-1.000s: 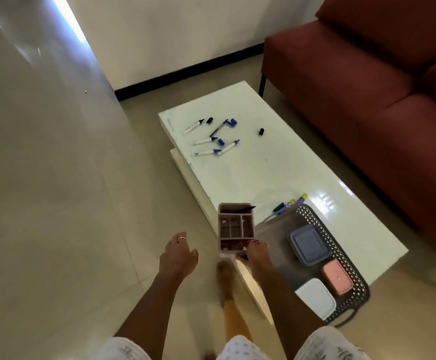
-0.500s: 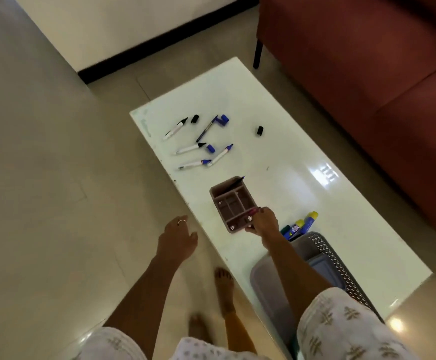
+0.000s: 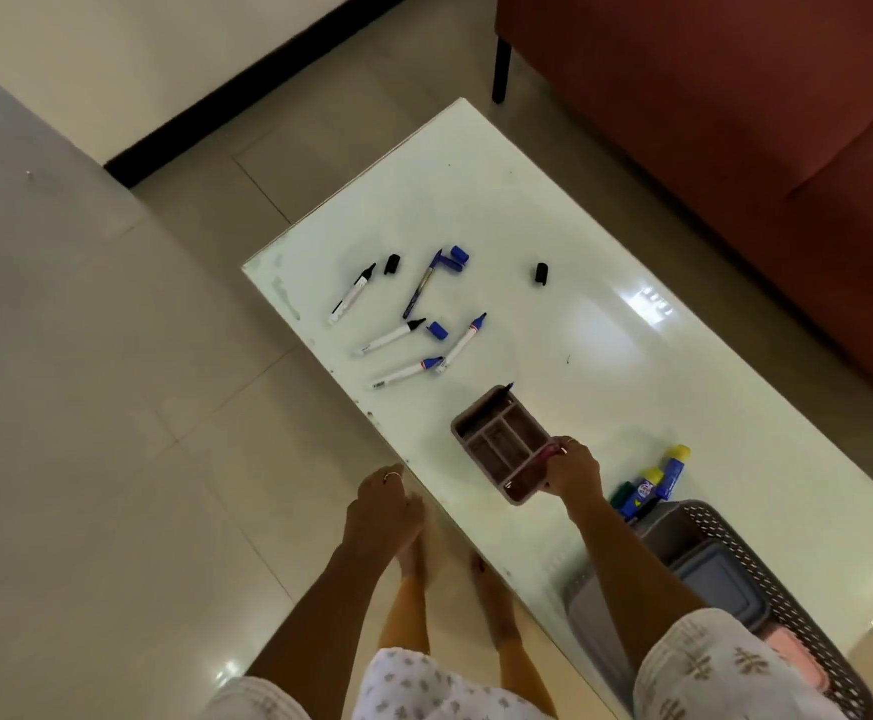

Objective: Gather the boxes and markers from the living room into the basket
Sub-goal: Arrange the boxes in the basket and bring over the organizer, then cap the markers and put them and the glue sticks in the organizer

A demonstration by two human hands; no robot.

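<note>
My right hand (image 3: 572, 467) grips the near edge of a pink divided organizer box (image 3: 499, 439) that rests on the white coffee table (image 3: 606, 366); a dark marker tip sticks out of its far corner. Several uncapped markers (image 3: 398, 335) and loose caps (image 3: 541, 274) lie scattered on the table's far left part. The dark perforated basket (image 3: 767, 579) stands at the near right of the table, holding a grey lidded box (image 3: 720, 589) and a pink one (image 3: 793, 652), partly hidden by my arm. My left hand (image 3: 382, 504) hangs empty beside the table edge.
A red sofa (image 3: 735, 122) runs along the table's far right side. Blue tubes with yellow caps (image 3: 658, 483) lie next to the basket. My bare feet (image 3: 476, 579) stand on the tiled floor at the table's left edge. A wall with black skirting is beyond.
My right hand has carried the pink organizer from beside the basket further onto the table, toward the markers. The view has tilted down over the table.
</note>
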